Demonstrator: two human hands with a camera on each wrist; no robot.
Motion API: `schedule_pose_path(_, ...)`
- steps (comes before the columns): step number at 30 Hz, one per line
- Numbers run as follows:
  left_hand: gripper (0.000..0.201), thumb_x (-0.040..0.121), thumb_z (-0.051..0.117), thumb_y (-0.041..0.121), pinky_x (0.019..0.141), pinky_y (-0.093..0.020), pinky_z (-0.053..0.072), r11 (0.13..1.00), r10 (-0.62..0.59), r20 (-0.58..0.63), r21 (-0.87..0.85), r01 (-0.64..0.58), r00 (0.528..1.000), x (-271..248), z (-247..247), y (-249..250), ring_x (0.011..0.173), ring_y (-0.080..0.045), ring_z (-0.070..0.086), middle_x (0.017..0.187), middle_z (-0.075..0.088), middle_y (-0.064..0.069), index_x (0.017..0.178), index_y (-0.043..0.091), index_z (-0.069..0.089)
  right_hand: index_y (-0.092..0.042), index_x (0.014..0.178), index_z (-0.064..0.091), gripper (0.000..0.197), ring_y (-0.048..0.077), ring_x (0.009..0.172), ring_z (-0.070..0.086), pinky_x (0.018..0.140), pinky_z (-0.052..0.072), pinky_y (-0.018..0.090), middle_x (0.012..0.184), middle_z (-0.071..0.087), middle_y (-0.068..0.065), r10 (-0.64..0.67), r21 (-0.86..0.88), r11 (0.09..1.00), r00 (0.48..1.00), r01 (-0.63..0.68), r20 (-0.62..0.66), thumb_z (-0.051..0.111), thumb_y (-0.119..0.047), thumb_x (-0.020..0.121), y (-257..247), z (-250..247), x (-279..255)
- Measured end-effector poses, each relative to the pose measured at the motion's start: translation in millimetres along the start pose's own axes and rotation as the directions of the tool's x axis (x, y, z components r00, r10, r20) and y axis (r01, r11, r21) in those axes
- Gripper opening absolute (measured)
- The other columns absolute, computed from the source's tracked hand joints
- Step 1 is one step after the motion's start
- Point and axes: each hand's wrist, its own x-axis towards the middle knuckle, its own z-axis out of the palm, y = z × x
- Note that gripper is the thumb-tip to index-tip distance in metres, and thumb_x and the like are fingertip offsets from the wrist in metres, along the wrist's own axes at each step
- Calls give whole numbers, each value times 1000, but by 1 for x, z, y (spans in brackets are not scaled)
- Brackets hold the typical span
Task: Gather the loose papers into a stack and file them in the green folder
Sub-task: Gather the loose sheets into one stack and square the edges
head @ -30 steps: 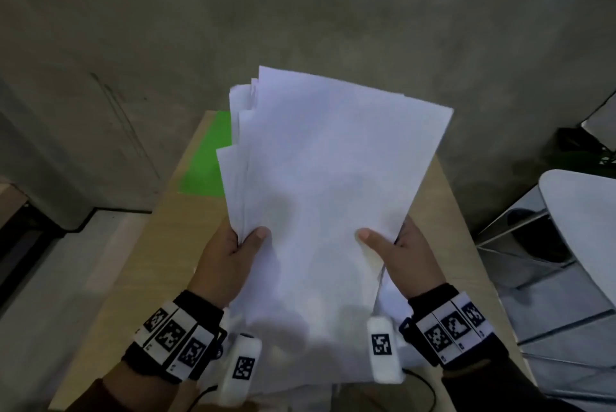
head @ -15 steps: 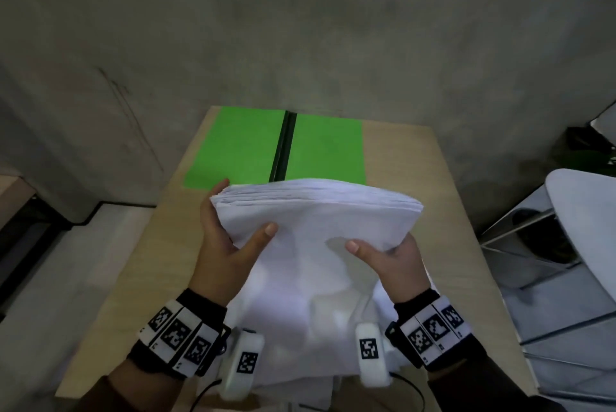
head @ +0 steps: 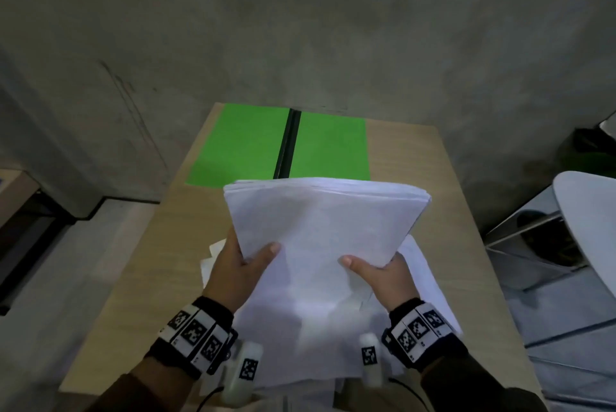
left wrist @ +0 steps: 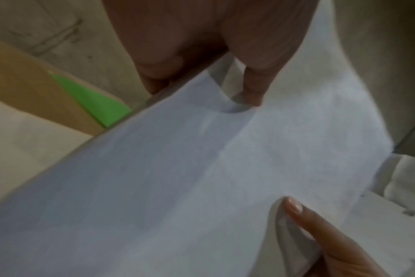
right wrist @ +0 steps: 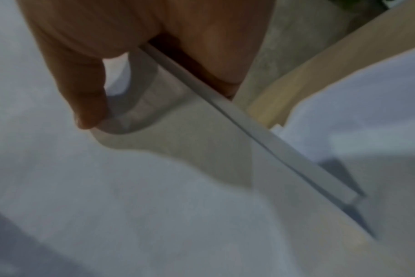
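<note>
A thick stack of white papers (head: 320,228) is held in the air above the table, its far edge tilted up and fairly even. My left hand (head: 240,265) grips its left side, thumb on top and fingers underneath. My right hand (head: 376,273) grips the right side the same way. The green folder (head: 246,148) lies open and flat at the table's far end, a black spine down its middle. In the left wrist view the stack (left wrist: 201,178) fills the frame, with a corner of the folder (left wrist: 92,101) beyond it. The right wrist view shows the stack's edge (right wrist: 249,131) under my thumb.
More loose white sheets (head: 423,275) lie on the wooden table (head: 140,265) under and beside my hands. A concrete wall stands right behind the table. A white chair (head: 586,228) with metal legs is to the right, and bare floor to the left.
The stack has come down from nearly upright in front of the camera to a low tilt, uncovering the open folder. Its fanned sheets now sit evened up, and both hands keep their grip.
</note>
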Motion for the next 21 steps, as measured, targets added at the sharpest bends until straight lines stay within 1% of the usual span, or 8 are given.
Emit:
schedule_pose_path(3, 30, 72, 78, 22, 64, -14, 51, 993, -118, 18, -25, 118, 993, 4, 1, -1, 89, -4, 69, 85, 75, 15, 100, 22, 67, -22, 78, 72, 17, 8, 80, 71, 69, 53, 23, 72, 75, -16, 59, -8, 998, 998, -59, -24, 83, -16, 68, 5, 1, 4)
schedule_pose_path(5, 25, 73, 78, 15, 65, -13, 51, 993, -104, 10, -59, 105, 994, 7, 1, 6, 79, 6, 68, 78, 74, 24, 91, 27, 67, -20, 78, 74, 15, 9, 79, 72, 76, 54, 30, 74, 76, -12, 74, -35, 997, 997, -76, -34, 84, -19, 66, -5, 4, 9)
schedule_pose_path(8, 39, 53, 80, 36, 64, -8, 51, 992, -74, 5, -103, 74, 997, 12, -5, 20, 76, 10, 67, 77, 73, 27, 89, 28, 66, -18, 83, 77, 23, 17, 86, 72, 85, 54, 36, 86, 78, -3, 26, -20, 999, 999, -27, -25, 86, -22, 63, -23, 7, 16)
schedule_pose_path(10, 44, 44, 82, 44, 70, -15, 54, 987, -90, -7, -133, 89, 996, 14, -12, 21, 80, 3, 69, 81, 75, 21, 84, 27, 72, -15, 81, 76, 21, 23, 87, 72, 85, 55, 39, 85, 78, 2, -16, 11, 1000, 1000, 16, 0, 85, -22, 63, -33, 11, 19)
schedule_pose_path(13, 13, 65, 78, 37, 80, -28, 52, 986, -148, -75, -85, 141, 986, 11, -19, 25, 70, 7, 67, 68, 73, 21, 70, 26, 73, -10, 83, 76, 13, 28, 86, 72, 81, 58, 40, 85, 77, 8, -70, 16, 998, 995, 69, 75, 81, -14, 71, -48, 22, 23)
schedule_pose_path(16, 19, 85, 65, 17, 65, -20, 46, 991, -128, -237, 3, 133, 963, 7, -42, 31, 66, -7, 63, 52, 65, 15, 68, 22, 60, -10, 85, 72, 7, 22, 70, 67, 68, 55, 34, 79, 74, 6, -93, -30, 995, 981, 100, 169, 71, -5, 80, -52, 27, 33)
schedule_pose_path(18, 23, 87, 63, 17, 61, -17, 46, 991, -122, -316, 14, 133, 941, 5, -66, 33, 73, -13, 59, 57, 62, 12, 65, 18, 59, -10, 84, 69, 9, 18, 61, 65, 61, 55, 30, 70, 71, 4, -71, -49, 996, 992, 77, 104, 64, -2, 85, -47, 20, 45)
schedule_pose_path(21, 17, 88, 61, 12, 51, -5, 42, 990, -102, -451, 41, 135, 886, -2, -109, 31, 57, 2, 53, 45, 59, 19, 71, 15, 60, -7, 83, 65, 9, 22, 66, 63, 61, 53, 29, 71, 67, 6, 24, -195, 980, 999, -30, -30, 58, -4, 87, -28, 5, 66)
